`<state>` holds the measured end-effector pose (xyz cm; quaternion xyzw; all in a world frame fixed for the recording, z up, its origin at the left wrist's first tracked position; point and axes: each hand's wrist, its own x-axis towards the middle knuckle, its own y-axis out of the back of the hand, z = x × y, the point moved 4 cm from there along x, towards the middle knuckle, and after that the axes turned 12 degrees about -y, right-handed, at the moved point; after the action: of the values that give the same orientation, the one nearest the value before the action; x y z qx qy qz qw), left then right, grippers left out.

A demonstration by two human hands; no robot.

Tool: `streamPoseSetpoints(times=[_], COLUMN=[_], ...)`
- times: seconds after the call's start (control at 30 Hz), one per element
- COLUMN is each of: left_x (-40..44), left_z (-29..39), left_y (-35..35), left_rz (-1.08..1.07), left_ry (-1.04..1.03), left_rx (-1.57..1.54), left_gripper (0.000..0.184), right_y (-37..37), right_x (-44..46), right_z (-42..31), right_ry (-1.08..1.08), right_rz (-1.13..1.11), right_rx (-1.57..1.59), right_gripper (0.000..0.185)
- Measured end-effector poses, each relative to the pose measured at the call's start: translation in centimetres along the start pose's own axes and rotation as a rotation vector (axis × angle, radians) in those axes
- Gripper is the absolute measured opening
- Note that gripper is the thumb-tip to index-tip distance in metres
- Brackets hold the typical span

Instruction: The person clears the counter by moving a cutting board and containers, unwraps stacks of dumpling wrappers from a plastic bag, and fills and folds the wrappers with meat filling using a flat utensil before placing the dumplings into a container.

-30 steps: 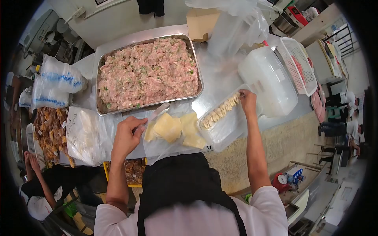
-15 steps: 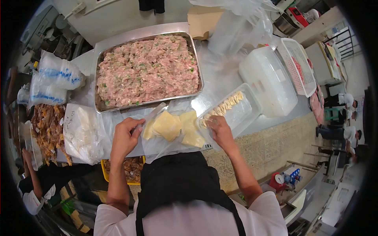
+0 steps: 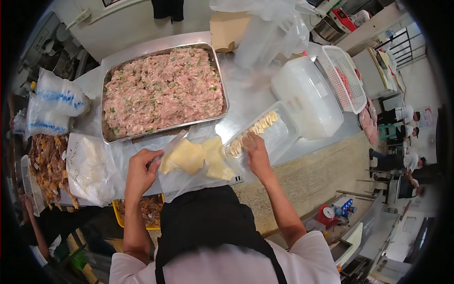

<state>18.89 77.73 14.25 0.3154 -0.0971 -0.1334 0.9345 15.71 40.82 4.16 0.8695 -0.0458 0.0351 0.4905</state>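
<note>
Closed round a flat pale spatula (image 3: 175,141), my left hand (image 3: 143,171) is beside the yellow dough wrappers (image 3: 189,157), which lie on clear plastic. My right hand (image 3: 257,154) reaches into a clear plastic tray (image 3: 289,124), its fingertips pressed together at the row of folded dumplings (image 3: 258,127). Whether the fingertips grip a dumpling is hidden. Behind the wrappers stands a large metal pan (image 3: 224,101) filled with pink minced meat (image 3: 163,90) with green bits.
A translucent tub (image 3: 309,97) and a white basket (image 3: 341,78) stand at the right. Plastic bags (image 3: 90,165), wrapped packs (image 3: 56,102) and brown meat pieces (image 3: 47,165) are at the left. A co-worker's arm (image 3: 38,232) shows at the lower left.
My right hand has moved from the far end of the dumpling row to its near end, then slightly back along it. My left hand keeps the spatula. The view has shifted slightly.
</note>
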Motion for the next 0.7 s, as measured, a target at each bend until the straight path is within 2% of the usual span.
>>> streamPoseSetpoints(times=[0.1,0.2,0.33,0.5,0.6,0.7], left_x=[-0.2,-0.3,-0.4,-0.8,-0.8,-1.0], left_z=[-0.1,0.0,0.1,-0.6,-0.4,-0.3], left_y=[0.2,0.2,0.2,0.0,-0.1,-0.3], left_rz=[0.002,-0.004,0.000,0.025,0.021,0.013], left_ry=[0.015,0.012,0.018,-0.035,-0.032,-0.038], left_rx=[-0.001,0.006,0.001,-0.005,-0.007,-0.009], left_gripper=[0.031,0.031,0.031,0.031,0.031,0.034], right_y=[1.2,0.9,0.5,2.1,0.7,1.7], right_x=[1.1,1.9,2.4,4.3,5.0,5.4], right_z=[0.5,2.0,2.9,3.7,6.1,7.2], right_ry=[-0.099,-0.121,-0.147,-0.112,-0.196,-0.175], right_rz=[0.102,0.159,0.058,0.308,0.185,0.232], right_rx=[-0.066,-0.156,-0.067,-0.144,-0.067,-0.085], right_gripper=[0.059,0.058,0.056,0.051,0.048,0.048])
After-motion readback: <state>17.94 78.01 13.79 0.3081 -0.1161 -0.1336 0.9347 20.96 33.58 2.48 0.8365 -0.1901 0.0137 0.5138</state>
